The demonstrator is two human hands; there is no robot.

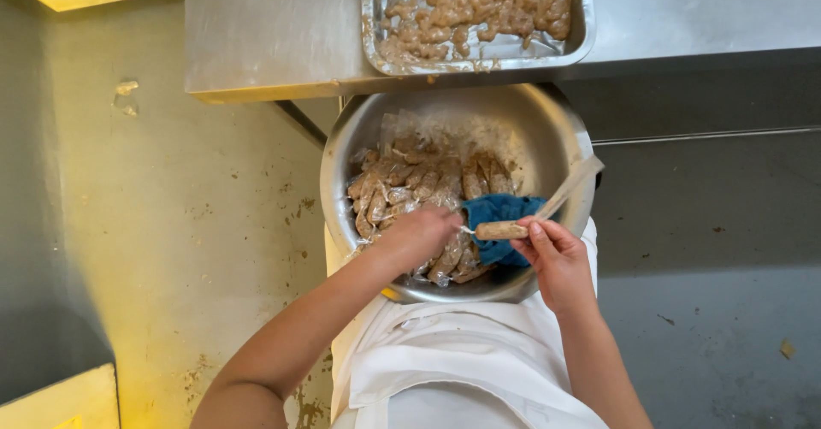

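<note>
Only one view here, looking straight down from the head camera: a stainless steel counter (256,27) runs across the top, and under it there's a worn grey floor (197,224) with stains and chipped spots, plus a darker shadowed stretch on the right. One rectangular metal tray (584,18) sits on the counter edge, partly filled with brownish lumpy mix. Right below it, one big round metal bowl (547,130) rests against the person's white apron (445,352), holding a pile of small wrapped brown rolls (402,185) in clear plastic, too many and too bunched up to count. Both forearms come up from the bottom of the view into the bowl. The left hand (419,236) is curled, knuckles up, pinching at the end of one roll (503,230), though I can't tell exactly what its fingertips have hold of. The right hand (554,254) is closed around that same roll, thumb on top, with a clear plastic tail (571,188) trailing up over the bowl's rim. One blue cloth (496,211) lies in the bowl just behind the roll.
</note>
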